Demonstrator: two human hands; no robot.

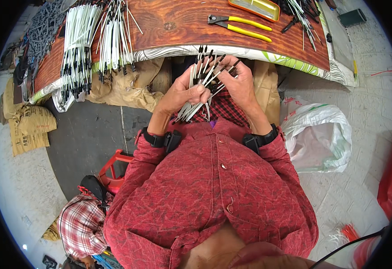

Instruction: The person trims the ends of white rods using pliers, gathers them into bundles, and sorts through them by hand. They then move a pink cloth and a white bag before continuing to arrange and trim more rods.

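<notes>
In front of my chest, my left hand [183, 92] is closed round a loose bunch of thin white rods with black tips [199, 92]. The black ends fan out upward, and the pale ends trail down below my thumb. On the right side of the same bunch, my right hand [241, 85] has its fingers curled in, thumb and fingertips pinching one or more of the rods near the black tips. How many it grips is hidden by the fingers. Dark straps with small black boxes sit on both my wrists.
On the curved wooden table [169, 27] lie a banded bundle of white rods [77, 36], a looser pile [115, 38], yellow-handled cutting pliers [241, 28] and an orange tray [255, 9]. An open white plastic sack [319, 134] stands at right, a red stool [115, 172] at left.
</notes>
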